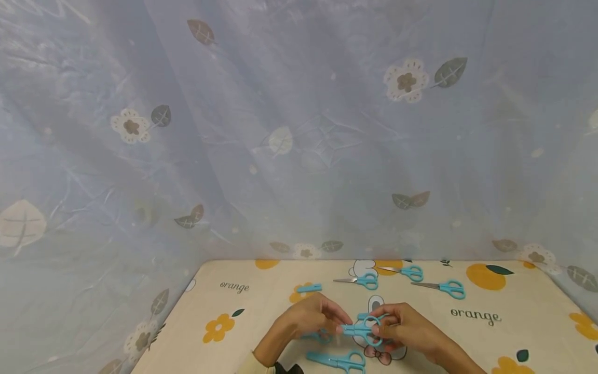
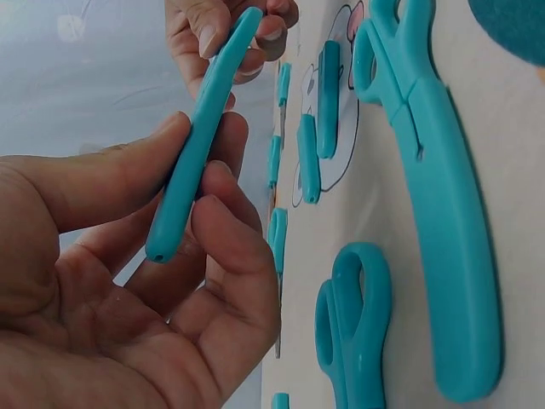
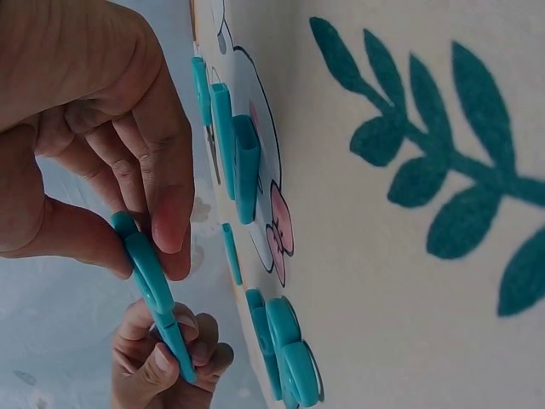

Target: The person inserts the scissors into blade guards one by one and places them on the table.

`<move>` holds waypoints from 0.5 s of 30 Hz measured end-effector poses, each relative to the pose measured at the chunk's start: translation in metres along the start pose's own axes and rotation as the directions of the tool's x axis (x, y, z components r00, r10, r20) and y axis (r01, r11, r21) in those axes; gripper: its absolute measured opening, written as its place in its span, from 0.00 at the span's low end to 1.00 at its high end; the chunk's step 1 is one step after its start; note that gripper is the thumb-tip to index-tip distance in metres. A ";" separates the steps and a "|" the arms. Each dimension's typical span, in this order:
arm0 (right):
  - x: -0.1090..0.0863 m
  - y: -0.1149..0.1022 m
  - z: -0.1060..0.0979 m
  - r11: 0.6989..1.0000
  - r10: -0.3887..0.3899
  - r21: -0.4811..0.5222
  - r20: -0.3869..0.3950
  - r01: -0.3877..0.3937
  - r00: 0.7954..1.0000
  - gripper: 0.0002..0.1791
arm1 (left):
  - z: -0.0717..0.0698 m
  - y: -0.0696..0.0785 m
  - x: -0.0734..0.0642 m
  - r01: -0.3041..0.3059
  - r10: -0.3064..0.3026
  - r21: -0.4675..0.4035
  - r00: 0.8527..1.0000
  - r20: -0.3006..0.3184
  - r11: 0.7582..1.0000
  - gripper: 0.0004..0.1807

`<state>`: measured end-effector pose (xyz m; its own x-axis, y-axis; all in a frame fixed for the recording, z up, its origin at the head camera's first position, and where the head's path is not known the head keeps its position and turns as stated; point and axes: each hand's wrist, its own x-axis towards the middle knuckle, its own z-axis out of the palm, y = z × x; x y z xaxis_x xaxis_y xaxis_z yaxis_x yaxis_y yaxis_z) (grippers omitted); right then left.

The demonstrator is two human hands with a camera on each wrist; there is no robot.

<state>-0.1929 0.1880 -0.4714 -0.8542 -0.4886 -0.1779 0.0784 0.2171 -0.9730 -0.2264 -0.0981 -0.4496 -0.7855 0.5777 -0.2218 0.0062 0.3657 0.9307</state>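
Both hands hold one pair of light-blue scissors (image 1: pixel 358 331) above the table, its blades inside a blue sheath. My left hand (image 1: pixel 312 318) pinches the sheath end between thumb and fingers, plain in the left wrist view on the sheath (image 2: pixel 183 192). At the other end my right hand (image 1: pixel 407 328) pinches the finger loops, seen edge-on in the right wrist view. Below them lies a sheathed pair of scissors (image 1: pixel 336 360). Another pair of scissors (image 1: pixel 321 336) lies partly hidden under my left hand. Two loose sheaths (image 2: pixel 328 102) lie side by side beyond the held pair.
Three bare-bladed scissors lie farther back: one pair (image 1: pixel 368 281), a second (image 1: pixel 413 273) and a third (image 1: pixel 452 289). A loose sheath (image 1: pixel 309 288) sits at the back left. The table wears a cream printed cloth (image 1: pixel 261 311); a pale patterned curtain (image 1: pixel 299 208) hangs behind it.
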 end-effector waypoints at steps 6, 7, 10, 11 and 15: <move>0.000 0.001 -0.002 1.000 -0.011 0.011 -0.004 0.011 1.000 0.25 | -0.004 -0.002 0.000 0.004 -0.004 -0.010 1.000 0.000 1.000 0.11; 0.000 0.002 -0.003 1.000 -0.017 0.008 -0.006 0.017 1.000 0.25 | -0.005 -0.002 0.000 0.005 -0.005 -0.010 1.000 0.002 1.000 0.12; 0.001 0.001 -0.005 1.000 -0.023 0.003 -0.021 0.023 1.000 0.25 | -0.009 -0.001 0.000 0.011 -0.011 0.003 1.000 0.004 1.000 0.14; 0.002 0.001 -0.006 1.000 -0.025 0.003 -0.025 0.025 0.999 0.25 | -0.011 0.000 0.001 0.013 -0.013 0.008 1.000 0.005 1.000 0.15; 0.001 0.000 -0.009 1.000 -0.006 0.017 -0.038 0.006 0.999 0.25 | -0.021 0.000 0.003 0.009 -0.009 0.020 1.000 0.010 1.000 0.15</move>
<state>-0.1985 0.1946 -0.4702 -0.8733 -0.4578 -0.1667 0.0820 0.1992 -0.9765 -0.2412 -0.1117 -0.4443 -0.7796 0.5814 -0.2327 0.0118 0.3852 0.9228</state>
